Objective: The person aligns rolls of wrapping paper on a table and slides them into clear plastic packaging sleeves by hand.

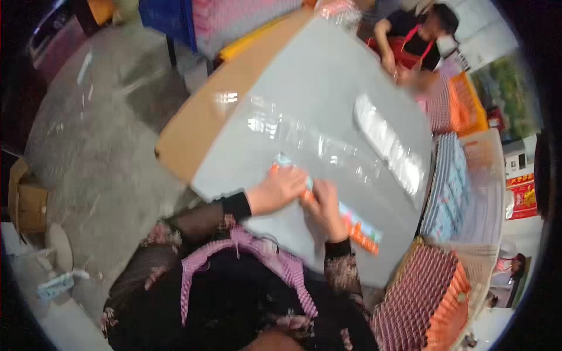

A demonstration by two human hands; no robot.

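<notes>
A long, narrow strip (pixel 361 230), orange and light blue with a printed pattern, lies slantwise on the grey tabletop (pixel 263 158). Blur hides whether it is a folded cloth or a package. My left hand (pixel 281 186) rests flat across the strip's upper part, fingers stretched over it. Just to the right, my right hand (pixel 323 206) has its fingers curled round the strip's middle. Both hands cover part of it; its two ends show beyond them.
A shiny clear plastic sleeve (pixel 389 146) lies on the table's right side. Stacks of striped blue packs (pixel 446 187) and red patterned packs (pixel 417 286) stand in crates along the right edge. Another person (pixel 413 44) in a red apron works at the far corner. A cardboard box (pixel 29 202) is at left.
</notes>
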